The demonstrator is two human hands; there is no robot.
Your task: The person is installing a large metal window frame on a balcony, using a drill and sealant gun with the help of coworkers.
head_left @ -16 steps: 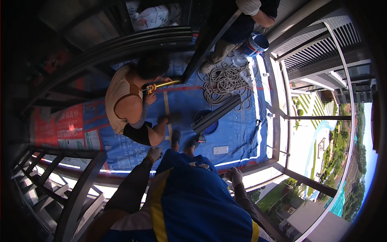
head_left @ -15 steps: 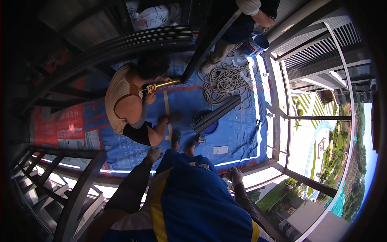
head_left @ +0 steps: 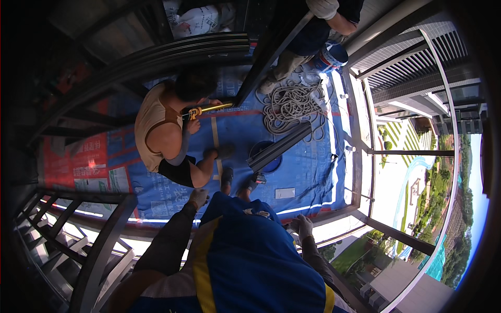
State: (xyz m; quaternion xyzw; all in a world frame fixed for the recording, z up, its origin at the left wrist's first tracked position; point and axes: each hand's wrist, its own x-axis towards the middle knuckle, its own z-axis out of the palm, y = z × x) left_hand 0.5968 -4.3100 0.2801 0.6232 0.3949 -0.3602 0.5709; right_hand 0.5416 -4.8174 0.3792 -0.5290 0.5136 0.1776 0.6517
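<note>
My gloved left hand hangs beside my leg with its fingers curled; their contents are hidden. On the other side of my blue and yellow clothing, my gloved right hand is also curled, its contents too small to make out. Ahead, a crouching co-worker holds a yellow tool at the lower end of a long dark bar. A second co-worker's gloved hand grips that bar's upper end. A dark profile lies across a blue bucket near my feet.
Coiled rope, another bucket and a pale flat piece are on the blue floor sheeting. A metal railing is at my left. Dark profiles run across the back. An open edge with metal bars overlooks greenery.
The crouching co-worker has shifted very slightly left with the tool. My hands have stayed in nearly the same places; little else differs.
</note>
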